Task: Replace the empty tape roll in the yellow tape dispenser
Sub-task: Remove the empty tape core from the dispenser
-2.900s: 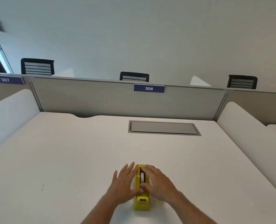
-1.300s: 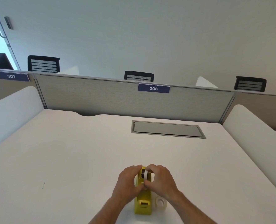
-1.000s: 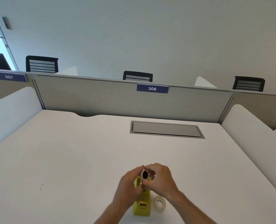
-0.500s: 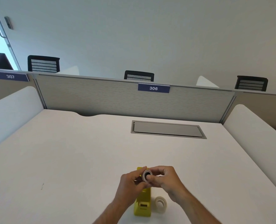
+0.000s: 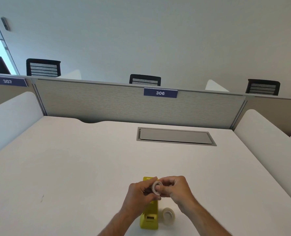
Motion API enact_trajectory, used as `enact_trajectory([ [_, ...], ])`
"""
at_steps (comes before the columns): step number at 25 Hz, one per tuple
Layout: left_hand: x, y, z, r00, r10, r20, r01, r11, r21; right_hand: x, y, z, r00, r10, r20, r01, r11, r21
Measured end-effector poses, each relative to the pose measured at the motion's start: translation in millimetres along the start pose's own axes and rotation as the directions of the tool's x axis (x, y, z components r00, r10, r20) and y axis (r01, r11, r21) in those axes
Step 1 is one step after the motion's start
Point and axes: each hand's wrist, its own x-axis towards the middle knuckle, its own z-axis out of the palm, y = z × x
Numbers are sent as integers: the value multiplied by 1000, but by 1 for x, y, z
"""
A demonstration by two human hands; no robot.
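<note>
both hands (image 5: 141,193) cover the middle of the yellow tape dispenser (image 5: 149,220). the pale ring (image 5: 156,187) they pinch above it is partly hidden by fingers. both forearms run off the bottom edge.

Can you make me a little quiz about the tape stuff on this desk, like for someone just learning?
1. True or false: the yellow tape dispenser stands on the white desk.
2. Which hands hold the small ring-shaped roll? A) left hand only B) right hand only C) both
3. Fill in: the clear tape roll lies on the desk to the ____ of the dispenser.

Key: 1 true; 2 C; 3 right.
</note>
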Motion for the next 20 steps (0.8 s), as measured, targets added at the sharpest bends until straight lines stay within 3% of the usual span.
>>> enact_trajectory([
  [3,1,1,-1,1000,7,-17,-7,1000,24,1,2,-1,1000,-10,-22,10,1000,-13],
  [7,5,-2,0,995,-43,-89,45,999,25,5,3,-2,1000,12,-8,-11,994,113],
  [9,7,-3,-1,991,-54,-125,63,996,67,9,6,-4,996,20,-85,-8,991,133],
  [13,8,-5,-6,989,-62,-134,77,991,113,17,20,-14,956,25,-293,-76,984,-163],
  [17,8,-7,-10,990,-88,-107,100,987,122,18,34,-23,959,32,-282,-184,826,-533],
  [20,6,-7,-10,987,-120,-105,132,985,113,19,40,-23,948,58,-312,-250,740,-624],
])
